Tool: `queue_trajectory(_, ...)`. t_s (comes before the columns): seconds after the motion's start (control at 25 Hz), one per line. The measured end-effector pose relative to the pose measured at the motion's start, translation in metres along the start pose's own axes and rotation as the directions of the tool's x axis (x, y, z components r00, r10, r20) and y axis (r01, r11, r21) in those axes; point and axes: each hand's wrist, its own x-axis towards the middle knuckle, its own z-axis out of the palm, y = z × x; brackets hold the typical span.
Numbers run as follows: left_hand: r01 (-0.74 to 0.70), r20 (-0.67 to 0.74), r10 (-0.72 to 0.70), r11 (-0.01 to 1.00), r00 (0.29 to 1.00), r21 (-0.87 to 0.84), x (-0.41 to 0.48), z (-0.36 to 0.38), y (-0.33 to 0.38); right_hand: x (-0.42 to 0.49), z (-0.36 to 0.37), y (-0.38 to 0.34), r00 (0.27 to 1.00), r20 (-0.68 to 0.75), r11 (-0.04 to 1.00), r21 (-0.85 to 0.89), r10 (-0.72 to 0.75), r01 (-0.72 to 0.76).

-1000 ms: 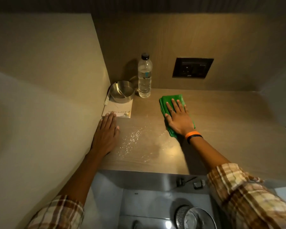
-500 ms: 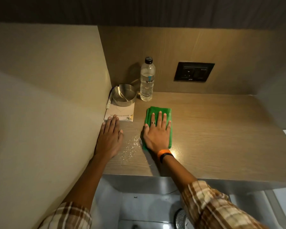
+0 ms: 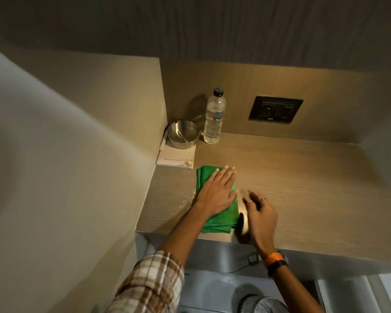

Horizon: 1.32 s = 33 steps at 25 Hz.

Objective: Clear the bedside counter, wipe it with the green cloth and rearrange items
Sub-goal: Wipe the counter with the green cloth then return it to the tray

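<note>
Green cloth (image 3: pixel 217 213) folded on counter (image 3: pixel 303 177), near front edge, long axis running front to back. Left hand (image 3: pixel 217 193) flat on top, fingers (image 3: pixel 226 173) spread slightly and pointing toward wall, pinning cloth rather than gripping. Right hand (image 3: pixel 260 215) just beside cloth's right edge, lifted clear, fingers loosely open and blurred, holding nothing. White specks (image 3: pixel 186 198) immediately left of cloth, toward side wall. Probably best swept leftward with left hand, already nearer. Booklet (image 3: pixel 176 157), bowl (image 3: pixel 183 134), bottle (image 3: pixel 214 116) crowded in back left corner, not yet cleared.
</note>
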Motion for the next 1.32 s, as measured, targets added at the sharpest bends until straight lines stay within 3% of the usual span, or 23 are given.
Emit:
queue_trajectory(0.08, 0.037, 0.001, -0.037, 0.998, 0.999, 0.042, -0.006, 0.004, -0.001, -0.006, -0.005, 0.005, 1.0, 0.014, 0.994, -0.107, 0.009, -0.007)
queue_trajectory(0.24, 0.211, -0.05, -0.211, 0.978, 0.976, -0.007, -0.033, 0.002, -0.011, -0.037, 0.021, -0.005, 0.947, 0.241, 0.921, -0.275, -0.212, 0.276)
queue_trajectory(0.4, 0.376, -0.077, -0.377, 0.926, 0.923, -0.025, -0.067, -0.002, -0.04, -0.069, 0.053, -0.006, 0.886, 0.374, 0.78, -0.453, -0.273, 0.432)
queue_trajectory(0.6, 0.562, -0.1, -0.563, 0.826, 0.82, -0.037, -0.104, -0.008, -0.069, -0.052, 0.073, -0.027, 0.847, 0.483, 0.666, -0.56, -0.221, 0.493)
queue_trajectory(0.8, 0.673, -0.119, -0.679, 0.734, 0.724, -0.091, -0.132, -0.008, -0.044, -0.027, 0.067, -0.048, 0.803, 0.588, 0.697, -0.536, -0.096, 0.476)
queue_trajectory(1.0, 0.785, 0.003, -0.785, 0.619, 0.619, -0.007, -0.144, -0.021, -0.002, -0.01, 0.049, -0.056, 0.746, 0.662, 0.683, -0.515, -0.066, 0.518)
queue_trajectory(1.08, 0.759, -0.032, -0.759, 0.65, 0.651, 0.041, -0.147, -0.029, 0.018, 0.002, 0.028, -0.048, 0.745, 0.666, 0.661, -0.538, -0.046, 0.522)
queue_trajectory(1.16, 0.676, -0.088, -0.672, 0.736, 0.735, 0.026, -0.152, -0.031, 0.04, 0.014, 0.0, -0.032, 0.761, 0.648, 0.648, -0.569, -0.025, 0.506)
queue_trajectory(1.32, 0.514, -0.071, -0.532, 0.84, 0.844, -0.175, -0.143, -0.022, 0.069, 0.038, -0.069, 0.002, 0.832, 0.554, 0.629, -0.658, 0.03, 0.415)
